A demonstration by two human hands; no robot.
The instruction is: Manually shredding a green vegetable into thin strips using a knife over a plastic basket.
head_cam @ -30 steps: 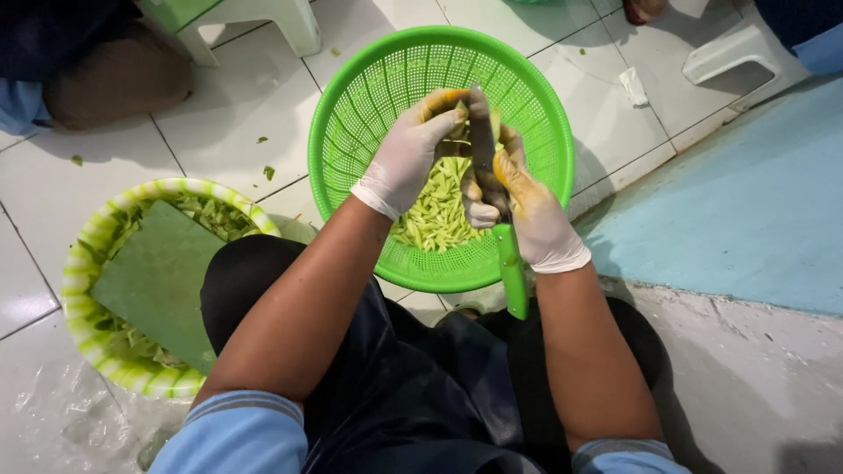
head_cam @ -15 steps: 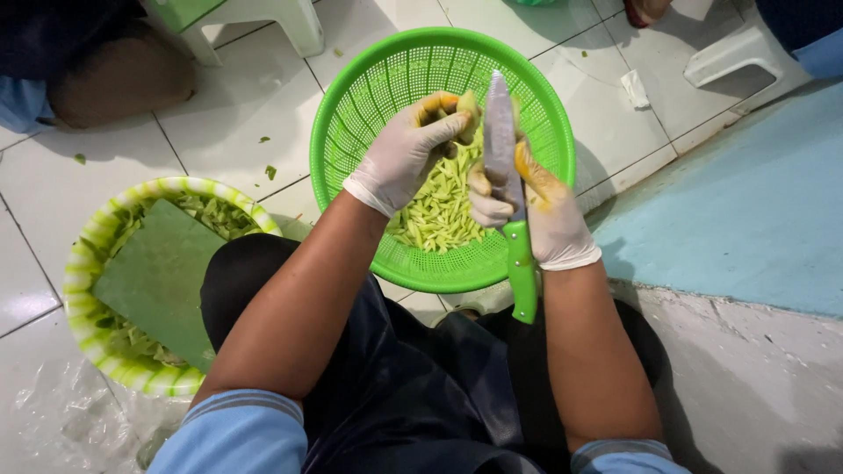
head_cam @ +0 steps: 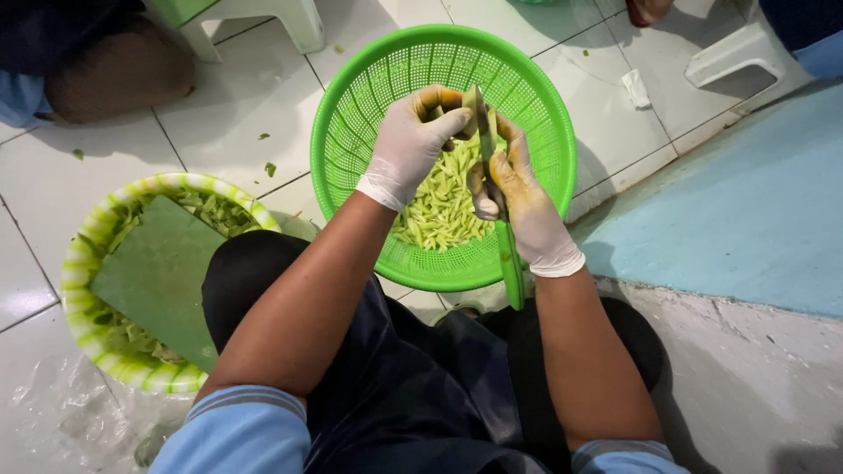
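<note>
Both my hands wear white gloves and meet over a bright green plastic colander (head_cam: pixel 360 105) on the tiled floor. My left hand (head_cam: pixel 411 145) holds a small piece of pale green fruit, mostly hidden by its fingers. My right hand (head_cam: pixel 522 206) grips a knife with a green handle (head_cam: pixel 510 268); its blade stands on edge against the piece. Pale green cut strips (head_cam: pixel 443 202) lie heaped in the colander's bottom.
At my left a yellow-green striped basket (head_cam: pixel 79 263) holds green peelings and a green cutting board (head_cam: pixel 158 276). Another person's knee (head_cam: pixel 105 75) and a white stool leg (head_cam: pixel 294 22) are at the top left. A blue mat (head_cam: pixel 746 211) lies to the right.
The knife blade has turned from flat, facing up, to edge-on against the piece in my left hand. Both hands stay over the colander.
</note>
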